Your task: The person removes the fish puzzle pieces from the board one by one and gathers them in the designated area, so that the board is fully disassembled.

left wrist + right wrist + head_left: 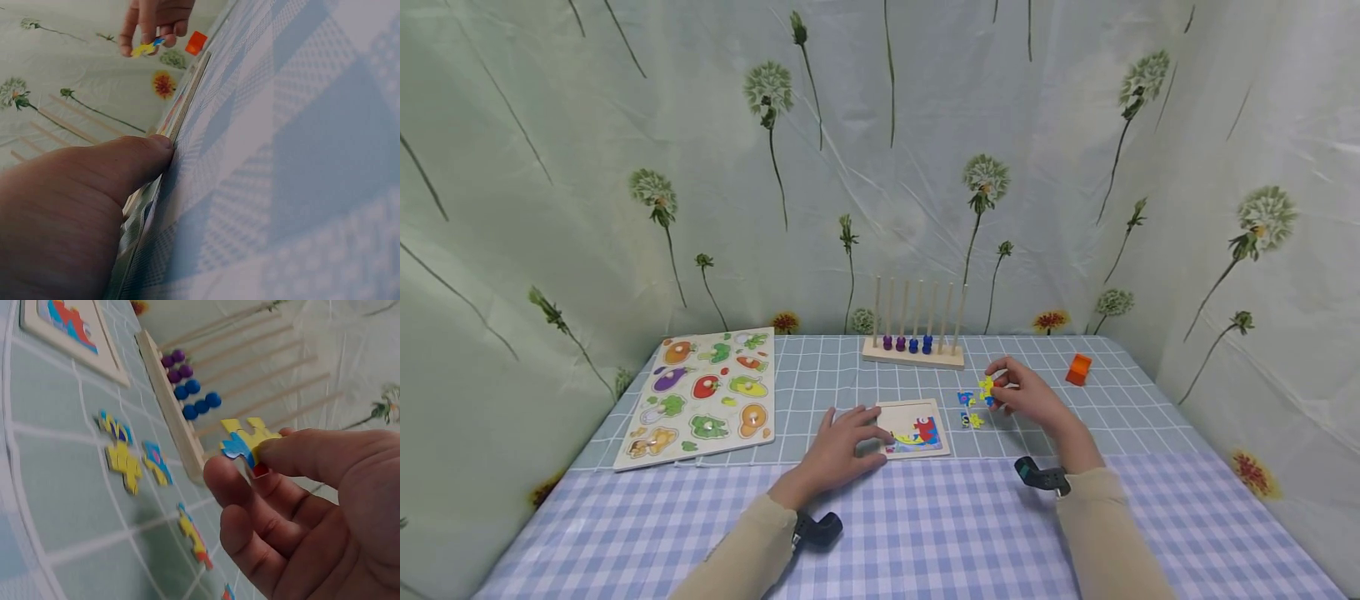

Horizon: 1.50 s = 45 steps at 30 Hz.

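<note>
My right hand (1030,398) pinches a yellow, blue and red jigsaw piece (242,442) between thumb and index finger, above the table. Below it, several loose jigsaw pieces (126,467) lie on the cloth; the hand hides part of that group in the head view. To their left is a wooden puzzle tray (910,412), partly filled with colourful pieces along its near side. My left hand (844,450) rests at the tray's left edge with fingers spread and loosely bent. In the left wrist view its thumb (140,159) touches the tray's near edge.
A wooden rack (913,358) with upright rods and purple and blue beads stands behind the tray. A vegetable peg board (700,392) lies at the left. An orange block-like object (1078,369) sits at the right. A floral curtain (910,167) hangs behind the table.
</note>
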Available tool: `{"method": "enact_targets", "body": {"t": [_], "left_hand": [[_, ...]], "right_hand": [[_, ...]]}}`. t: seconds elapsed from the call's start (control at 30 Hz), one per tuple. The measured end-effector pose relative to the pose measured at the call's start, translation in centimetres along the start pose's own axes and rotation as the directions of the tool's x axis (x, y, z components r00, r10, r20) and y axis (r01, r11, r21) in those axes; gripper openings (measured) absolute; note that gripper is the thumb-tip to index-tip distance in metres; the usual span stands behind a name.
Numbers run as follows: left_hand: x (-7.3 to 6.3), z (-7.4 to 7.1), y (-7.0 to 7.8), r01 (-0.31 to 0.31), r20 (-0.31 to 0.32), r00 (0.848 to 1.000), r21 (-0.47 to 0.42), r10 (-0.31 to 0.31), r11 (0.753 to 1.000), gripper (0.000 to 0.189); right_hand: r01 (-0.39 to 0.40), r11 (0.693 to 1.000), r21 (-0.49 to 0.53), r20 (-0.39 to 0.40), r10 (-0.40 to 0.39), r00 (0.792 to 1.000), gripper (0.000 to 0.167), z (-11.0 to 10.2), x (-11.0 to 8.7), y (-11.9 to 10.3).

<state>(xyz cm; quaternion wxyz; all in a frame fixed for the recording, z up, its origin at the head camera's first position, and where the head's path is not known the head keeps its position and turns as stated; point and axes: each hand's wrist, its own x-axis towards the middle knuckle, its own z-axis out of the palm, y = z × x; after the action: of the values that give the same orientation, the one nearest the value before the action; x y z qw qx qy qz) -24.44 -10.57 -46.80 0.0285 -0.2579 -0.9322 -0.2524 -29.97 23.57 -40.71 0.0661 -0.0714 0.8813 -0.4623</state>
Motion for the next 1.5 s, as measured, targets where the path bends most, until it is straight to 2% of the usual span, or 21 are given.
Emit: {"method": "enact_targets", "body": {"t": [0.4,0.63,0.8,1.03,1.5], "left_hand": [[0.0,0.0,-0.1,0.005,-0.001,1.0,0.002,-0.005,1.0,0.024],[-0.1,-0.1,0.0,0.002,0.005,1.0,0.004,-0.002,1.0,0.023],[0.0,-0.2,0.1,0.002,0.005,1.0,0.011,-0.002,1.0,0.024],[0.0,-0.2,0.1,-0.001,0.001,1.0,0.009,0.001,1.0,0.023],[-0.1,-0.1,0.1,0.013,0.019,1.0,0.005,-0.014,1.0,0.024]], "right_hand": [[-0.037,0.998,-0.04,0.078,0.04,0.996,0.032,-1.2,-0.2,2.2],[-0.03,0.998,-0.057,0.129,0.037,0.991,0.031,-1.1,-0.5,3.0],[-0.028,0.994,-0.102,0.117,0.04,0.992,0.032,-1.0,-0.5,3.2],[-0.064,0.986,-0.156,0.098,0.08,0.992,0.034,-0.7,-0.4,3.2],[-0.072,0.967,-0.245,0.073,0.092,0.993,0.032,-0.6,-0.5,3.0]]}}
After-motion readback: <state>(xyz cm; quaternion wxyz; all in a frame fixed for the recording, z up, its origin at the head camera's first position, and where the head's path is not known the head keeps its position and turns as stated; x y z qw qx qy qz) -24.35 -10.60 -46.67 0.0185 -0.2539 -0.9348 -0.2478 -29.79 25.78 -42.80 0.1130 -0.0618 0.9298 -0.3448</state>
